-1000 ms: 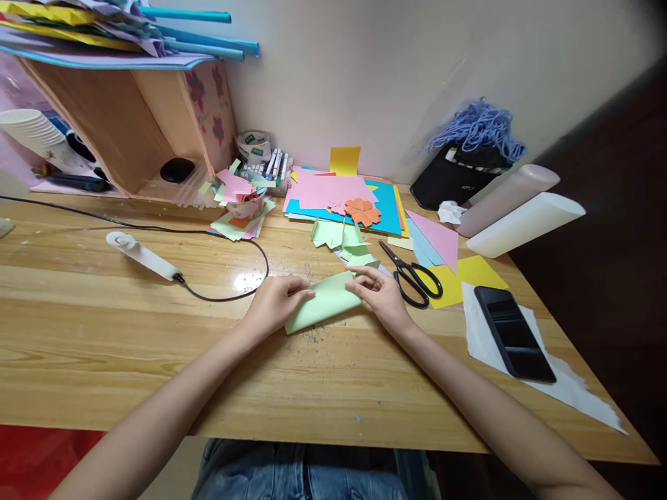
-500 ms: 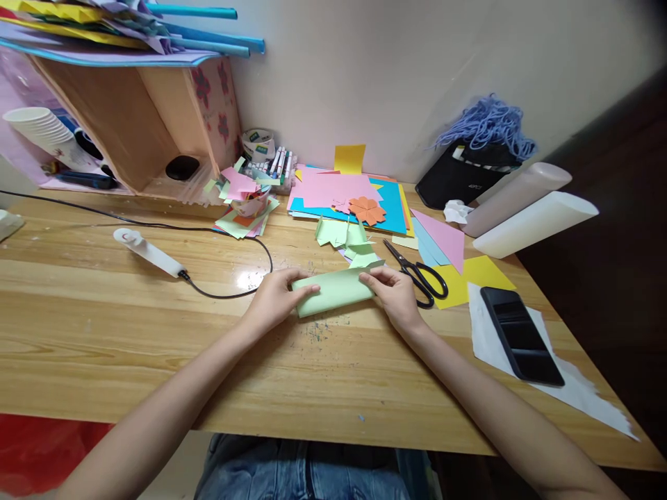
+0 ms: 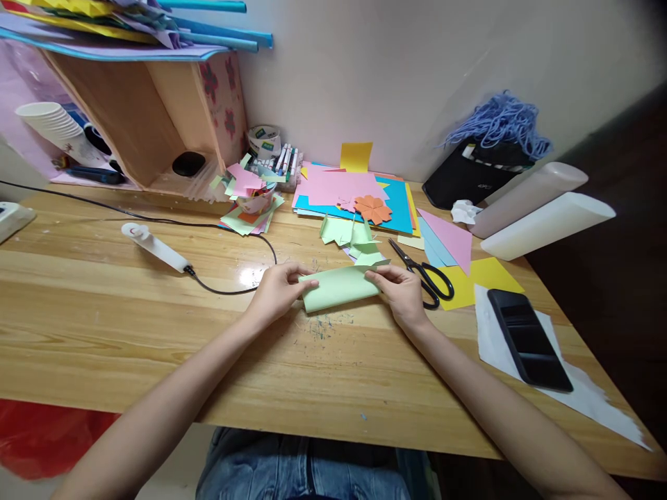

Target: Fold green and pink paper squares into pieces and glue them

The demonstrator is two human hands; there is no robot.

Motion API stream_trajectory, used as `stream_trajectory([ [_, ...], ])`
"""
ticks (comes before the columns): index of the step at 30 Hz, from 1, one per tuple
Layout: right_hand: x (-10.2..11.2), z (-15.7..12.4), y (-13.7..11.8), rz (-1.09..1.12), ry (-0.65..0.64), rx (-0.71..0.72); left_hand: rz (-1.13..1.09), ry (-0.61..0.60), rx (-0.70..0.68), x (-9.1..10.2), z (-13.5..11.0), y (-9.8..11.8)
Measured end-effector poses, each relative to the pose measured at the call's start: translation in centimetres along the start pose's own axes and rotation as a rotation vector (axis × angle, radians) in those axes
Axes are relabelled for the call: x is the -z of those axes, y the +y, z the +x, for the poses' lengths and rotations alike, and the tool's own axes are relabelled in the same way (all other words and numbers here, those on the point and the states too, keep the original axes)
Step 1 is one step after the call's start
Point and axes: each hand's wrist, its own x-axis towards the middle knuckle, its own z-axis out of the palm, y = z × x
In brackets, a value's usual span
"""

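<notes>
A light green sheet of paper (image 3: 341, 288), folded over into a long strip, is held just above the wooden table between both hands. My left hand (image 3: 281, 292) pinches its left end, thumb on top and fingers behind. At the right end, my right hand (image 3: 401, 292) grips the paper near its upper edge with thumb and fingers. Right behind the strip lie folded green paper pieces (image 3: 344, 230). Black-handled scissors (image 3: 424, 271) rest beside my right hand, their blades pointing away to the left.
Behind are stacked coloured papers (image 3: 338, 189) with an orange paper flower (image 3: 373, 210). A scrap-filled cup (image 3: 256, 200) and a corded white glue gun (image 3: 156, 248) lie to the left. On the right are yellow paper (image 3: 482, 281), a black phone (image 3: 529, 340) and white rolls (image 3: 547, 226).
The camera view has shifted slightly, so everything sits a little farther right. Both hands keep their hold on the green paper, which looks nearly the same.
</notes>
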Motion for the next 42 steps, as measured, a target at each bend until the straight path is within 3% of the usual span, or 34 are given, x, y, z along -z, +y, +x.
stream_trajectory([
  [22,-0.11,0.08,0.14,0.014,0.011,-0.009,-0.071,-0.050,-0.001,-0.01,0.40,-0.26],
  [30,-0.15,-0.17,-0.26,-0.003,-0.006,0.023,-0.001,-0.067,-0.009,-0.08,0.28,0.15],
  [42,-0.15,-0.25,-0.59,-0.040,-0.042,0.054,0.257,-0.082,-0.147,-0.13,0.13,-0.05],
])
